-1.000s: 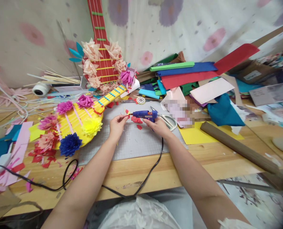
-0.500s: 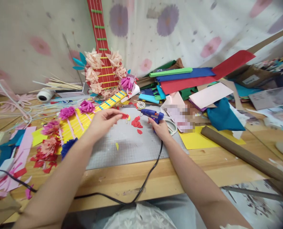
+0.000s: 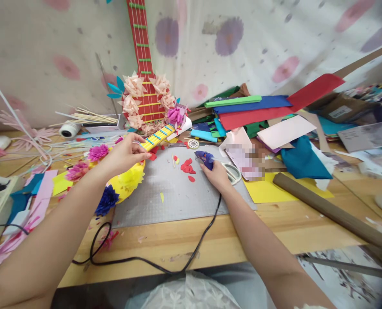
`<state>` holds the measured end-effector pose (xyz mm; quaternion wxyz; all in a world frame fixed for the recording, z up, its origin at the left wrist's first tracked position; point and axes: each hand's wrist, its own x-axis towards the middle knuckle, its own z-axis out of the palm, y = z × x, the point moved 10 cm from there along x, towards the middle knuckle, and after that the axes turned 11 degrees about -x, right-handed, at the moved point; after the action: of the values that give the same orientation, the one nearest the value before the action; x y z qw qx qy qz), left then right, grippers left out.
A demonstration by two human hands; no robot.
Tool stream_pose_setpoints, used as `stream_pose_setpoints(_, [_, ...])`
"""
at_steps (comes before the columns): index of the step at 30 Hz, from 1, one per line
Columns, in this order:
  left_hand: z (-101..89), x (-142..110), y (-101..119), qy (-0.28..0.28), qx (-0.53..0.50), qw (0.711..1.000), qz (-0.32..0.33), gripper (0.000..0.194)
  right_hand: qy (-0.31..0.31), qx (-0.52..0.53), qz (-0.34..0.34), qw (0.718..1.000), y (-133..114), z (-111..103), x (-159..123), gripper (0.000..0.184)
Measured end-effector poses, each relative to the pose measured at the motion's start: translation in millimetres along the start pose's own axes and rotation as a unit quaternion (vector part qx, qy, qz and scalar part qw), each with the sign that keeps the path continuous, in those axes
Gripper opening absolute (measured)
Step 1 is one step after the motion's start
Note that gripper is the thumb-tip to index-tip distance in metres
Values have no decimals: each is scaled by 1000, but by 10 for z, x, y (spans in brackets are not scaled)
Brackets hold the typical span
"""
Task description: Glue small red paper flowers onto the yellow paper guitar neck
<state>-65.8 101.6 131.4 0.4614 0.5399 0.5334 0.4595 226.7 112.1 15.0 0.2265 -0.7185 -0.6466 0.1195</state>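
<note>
My left hand (image 3: 128, 151) is closed round the neck of a small yellow paper guitar (image 3: 158, 136) with blue frets. The guitar's yellow body is tilted and partly hidden behind my left forearm. Pink paper flowers (image 3: 98, 152) and a dark blue paper flower (image 3: 107, 200) sit round its edge. In my right hand (image 3: 217, 174) is a blue hot glue gun (image 3: 205, 159), its nozzle pointing left above the grey cutting mat (image 3: 178, 201). Red paper petals (image 3: 188, 166) lie in a small heap on the mat between my hands.
A larger red paper guitar (image 3: 148, 101) leans against the curtain. Folded coloured papers (image 3: 255, 107) pile up at the back right. Scissors (image 3: 232, 173) lie beside my right hand. The black cord (image 3: 139, 259) loops along the front edge. A brown paper roll (image 3: 326, 206) lies right.
My left hand has moved left onto the yellow guitar's neck and taken hold; the guitar body has tilted and shifted. The cord now loops at the left. The glue gun stays in my right hand.
</note>
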Motion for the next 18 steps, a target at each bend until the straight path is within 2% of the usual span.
stream_pose_setpoints(3, [59, 21, -28, -27, 50, 998, 14, 45, -15, -14, -41, 999, -32, -166, -46, 45])
stream_pose_setpoints(6, [104, 38, -50, -50, 113, 992, 23, 47, -20, -67, -51, 996, -6, -481, -108, 42])
stream_pose_setpoints(8, [148, 54, -49, -63, 136, 988, 38, 47, -91, -89, -66, 990, -92, -542, -181, 35])
stream_pose_setpoints(10, [227, 66, -47, -82, 145, 985, 51, 48, -164, -49, -121, 978, -384, -515, -304, 29])
stream_pose_setpoints(12, [329, 68, -39, -103, 152, 981, 59, 48, -182, 24, -162, 970, -757, -495, -408, 21])
stream_pose_setpoints(14, [425, 56, -20, -118, 168, 976, 65, 48, -168, 47, -159, 972, -1030, -429, -459, 14])
stream_pose_setpoints(16, [493, 37, -1, -128, 192, 970, 70, 48, -99, 17, -144, 984, -1182, -429, -456, 15])
stream_pose_setpoints(18, [526, 19, 1, -140, 213, 964, 74, 47, -39, -37, -141, 989, -1229, -432, -447, 20])
